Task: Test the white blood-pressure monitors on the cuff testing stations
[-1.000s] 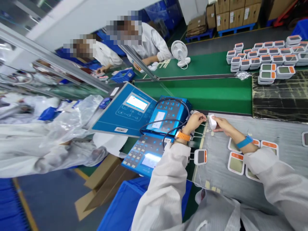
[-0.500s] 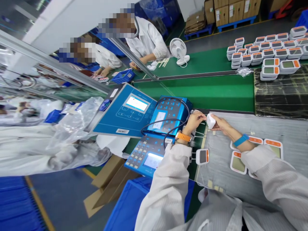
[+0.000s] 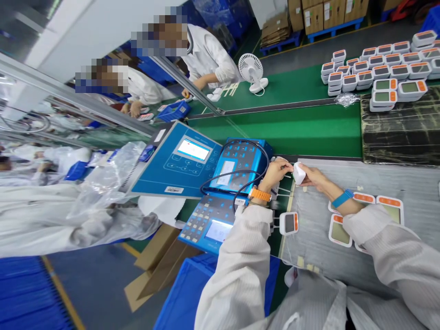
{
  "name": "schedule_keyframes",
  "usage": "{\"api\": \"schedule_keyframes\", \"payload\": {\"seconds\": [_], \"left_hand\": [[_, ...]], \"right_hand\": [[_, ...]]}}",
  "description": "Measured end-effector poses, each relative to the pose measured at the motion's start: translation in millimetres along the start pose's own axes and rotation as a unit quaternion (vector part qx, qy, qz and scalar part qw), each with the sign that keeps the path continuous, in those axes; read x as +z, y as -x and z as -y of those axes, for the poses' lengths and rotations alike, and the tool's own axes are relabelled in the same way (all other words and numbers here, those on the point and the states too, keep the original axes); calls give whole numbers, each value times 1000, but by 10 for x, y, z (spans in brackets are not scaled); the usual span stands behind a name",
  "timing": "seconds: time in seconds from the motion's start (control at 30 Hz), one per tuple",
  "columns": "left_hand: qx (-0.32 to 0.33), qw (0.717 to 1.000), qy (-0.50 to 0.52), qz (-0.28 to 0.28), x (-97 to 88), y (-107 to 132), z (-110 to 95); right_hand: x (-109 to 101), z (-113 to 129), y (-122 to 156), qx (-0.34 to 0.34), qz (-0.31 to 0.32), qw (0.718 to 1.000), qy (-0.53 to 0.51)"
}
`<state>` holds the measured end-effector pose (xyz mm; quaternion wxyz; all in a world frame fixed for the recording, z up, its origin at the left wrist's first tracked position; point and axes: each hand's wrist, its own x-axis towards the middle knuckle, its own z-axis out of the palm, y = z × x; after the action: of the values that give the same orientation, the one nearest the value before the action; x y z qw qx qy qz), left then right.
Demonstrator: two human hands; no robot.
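Note:
My right hand (image 3: 314, 178) grips a small white device (image 3: 298, 173), tilted up on its edge above the grey mat (image 3: 378, 238). My left hand (image 3: 277, 172), with an orange wristband, has its fingers closed at the device's left side, where thin white tubes (image 3: 283, 190) run toward the blue testers; what it pinches is too small to make out. A white monitor with an orange button (image 3: 288, 223) lies connected to tubes near my left forearm. More white and orange monitors (image 3: 340, 231) lie on the mat under my right forearm.
Two small blue testers (image 3: 240, 167) and a larger blue console (image 3: 178, 160) stand left of my hands, joined by a black cable. Stacked monitors (image 3: 378, 78) sit far right on the green conveyor (image 3: 292, 130). Two people work beyond, near a white fan (image 3: 252, 73). Blue bin below.
The white device has tipped up and moved slightly left toward my left hand. Both hands stay at the mat's corner; the view has shifted a little.

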<state>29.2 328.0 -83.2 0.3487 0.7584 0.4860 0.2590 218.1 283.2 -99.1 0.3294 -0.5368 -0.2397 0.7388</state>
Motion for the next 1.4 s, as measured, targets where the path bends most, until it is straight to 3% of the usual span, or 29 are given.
{"api": "schedule_keyframes", "payload": {"seconds": [0.2,0.37,0.53,0.83,1.07,1.3,1.4], "left_hand": [[-39,999,-6,16,-5,-65,-40],[21,995,-101,-15,-67,79,-159],[17,991,-110,79,-120,270,-184],[-24,998,-50,12,44,244,-105],[10,1000,-23,15,-2,265,-90],[-15,996,-82,37,-15,252,-87],[2,990,-129,51,-66,250,-121]], "right_hand": [[7,-21,-25,-4,-3,1000,7],[-3,8,-7,1,-6,1000,-13],[17,8,24,-2,-20,1000,-12],[59,-18,51,-24,-27,999,-4],[136,-40,21,-41,-63,997,5],[236,-197,-73,-87,-108,990,39],[181,-264,-73,-140,-79,984,75]]}}
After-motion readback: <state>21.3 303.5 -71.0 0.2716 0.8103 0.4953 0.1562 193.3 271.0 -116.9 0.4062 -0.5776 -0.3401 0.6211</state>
